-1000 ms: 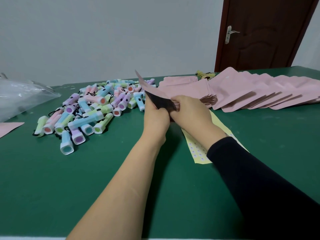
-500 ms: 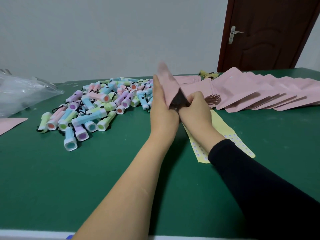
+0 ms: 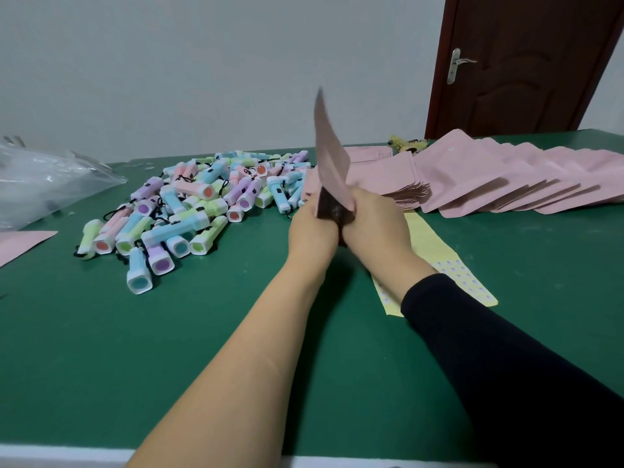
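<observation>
Most of the view is green bench (image 3: 101, 349), with a dark brown door (image 3: 526, 62) behind its far right corner. Along the far right side of the bench lies a fanned row of pink pouches (image 3: 506, 177), each overlapping the next. At the far left sits a crumpled clear plastic bag (image 3: 44, 184), and a single flat pink pouch corner (image 3: 20, 243) pokes in below it. Between bag and row is a heap of pastel mini flashlights (image 3: 202, 204) with black wrist cords. A yellow sticker sheet (image 3: 429, 244) lies flat under the right forearm. Above the middle of the bench, the left hand (image 3: 312, 231) and right hand (image 3: 378, 224) meet, both gripping the lower end of one pink pouch (image 3: 332, 163), which stands nearly upright, its dark inside showing between the fingers.
</observation>
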Demonstrator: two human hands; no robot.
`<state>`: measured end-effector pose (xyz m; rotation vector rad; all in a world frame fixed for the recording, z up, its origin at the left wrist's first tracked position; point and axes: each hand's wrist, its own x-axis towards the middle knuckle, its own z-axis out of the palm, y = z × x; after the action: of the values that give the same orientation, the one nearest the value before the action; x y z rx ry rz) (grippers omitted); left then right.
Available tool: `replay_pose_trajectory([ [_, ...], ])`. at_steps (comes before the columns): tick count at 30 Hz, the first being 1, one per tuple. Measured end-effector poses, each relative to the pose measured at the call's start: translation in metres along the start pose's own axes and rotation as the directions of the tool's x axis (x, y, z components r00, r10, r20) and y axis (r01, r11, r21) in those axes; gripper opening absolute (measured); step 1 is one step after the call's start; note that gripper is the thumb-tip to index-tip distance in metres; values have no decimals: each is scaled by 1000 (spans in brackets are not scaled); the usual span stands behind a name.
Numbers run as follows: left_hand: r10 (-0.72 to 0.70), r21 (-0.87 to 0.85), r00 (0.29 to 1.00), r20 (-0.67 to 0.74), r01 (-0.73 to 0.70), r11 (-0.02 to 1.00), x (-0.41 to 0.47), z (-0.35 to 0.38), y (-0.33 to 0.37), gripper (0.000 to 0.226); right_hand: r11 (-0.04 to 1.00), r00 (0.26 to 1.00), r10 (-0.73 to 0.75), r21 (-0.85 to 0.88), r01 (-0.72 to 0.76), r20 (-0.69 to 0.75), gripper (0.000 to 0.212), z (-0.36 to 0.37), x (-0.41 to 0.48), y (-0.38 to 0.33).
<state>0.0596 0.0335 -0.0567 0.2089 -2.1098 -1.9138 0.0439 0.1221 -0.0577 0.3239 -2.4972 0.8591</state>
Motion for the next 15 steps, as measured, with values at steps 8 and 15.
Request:
replay_pose_trajectory([
  [8, -117, -328, 993, 6, 112, 938, 0, 3, 4, 51, 907, 970, 233, 376, -190, -71, 20, -6, -2, -11],
  [15, -55, -399, 990, -129, -1, 917, -2, -10, 6, 28, 929, 985, 23, 367, 43, -173, 29, -3, -19, -42],
])
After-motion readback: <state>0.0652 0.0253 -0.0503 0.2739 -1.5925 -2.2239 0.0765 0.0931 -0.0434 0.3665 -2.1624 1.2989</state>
